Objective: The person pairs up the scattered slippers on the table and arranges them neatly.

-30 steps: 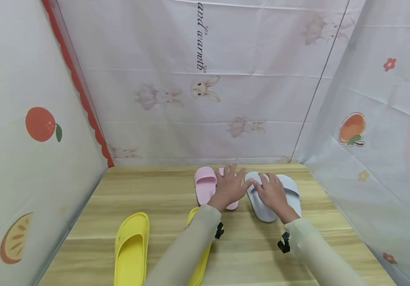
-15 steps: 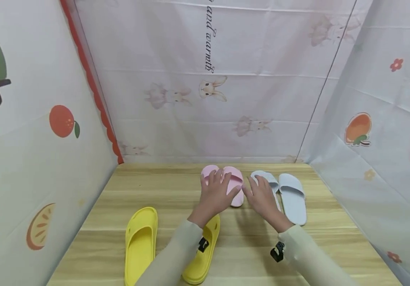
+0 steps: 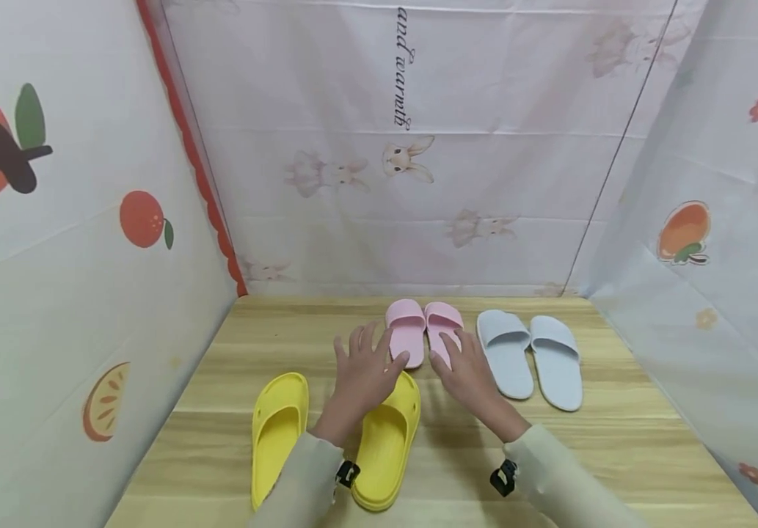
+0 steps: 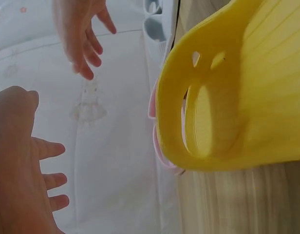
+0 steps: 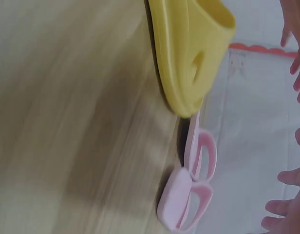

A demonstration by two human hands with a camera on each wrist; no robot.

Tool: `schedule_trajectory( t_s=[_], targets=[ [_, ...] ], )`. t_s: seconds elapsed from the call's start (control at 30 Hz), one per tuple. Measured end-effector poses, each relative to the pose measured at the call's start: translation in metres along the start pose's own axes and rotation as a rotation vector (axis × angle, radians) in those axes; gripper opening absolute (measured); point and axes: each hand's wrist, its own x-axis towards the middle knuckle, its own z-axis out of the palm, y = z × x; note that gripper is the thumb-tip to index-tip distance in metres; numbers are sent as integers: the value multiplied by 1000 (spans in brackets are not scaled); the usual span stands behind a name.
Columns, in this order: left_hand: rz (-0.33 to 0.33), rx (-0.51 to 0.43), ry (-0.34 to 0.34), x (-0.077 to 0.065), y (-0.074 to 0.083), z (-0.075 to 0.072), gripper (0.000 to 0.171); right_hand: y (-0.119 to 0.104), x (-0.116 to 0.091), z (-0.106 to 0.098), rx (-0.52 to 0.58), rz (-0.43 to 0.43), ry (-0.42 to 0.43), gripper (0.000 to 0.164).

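My left hand is over the wooden surface, fingers spread and holding nothing, close to the toe of the right yellow slipper. The other yellow slipper lies to its left, partly behind my left sleeve. My right hand, fingers apart and nothing in it, overlaps the right pink slipper in the head view. Beside that one sits the left pink slipper. To the right of my right hand lie two white slippers, the left white slipper and the right white slipper, side by side.
A printed white cloth wall stands behind the wooden surface. Fruit-patterned cloth walls rise on the left and right. A black wrist camera shows at my right cuff.
Both hands have moved left and back towards me, from over the pink and white slippers. More of the white and pink pairs now shows, as the view shifts left.
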Motion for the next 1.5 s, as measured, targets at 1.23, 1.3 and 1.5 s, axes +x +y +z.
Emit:
schedule_trajectory(
  t_s=[1.23,1.3,1.5],
  targets=[
    [-277,-104,-11,-98,-119,19,70,-64,-25,74,-83,41,-100,66],
    [-277,-100,-9,-99,-120,20,70,-63,-27,77,-88,44,-100,66],
    [-293,-38,32,-102,-120,16,67,-71,-32,81,-93,36,-95,67]
  ],
)
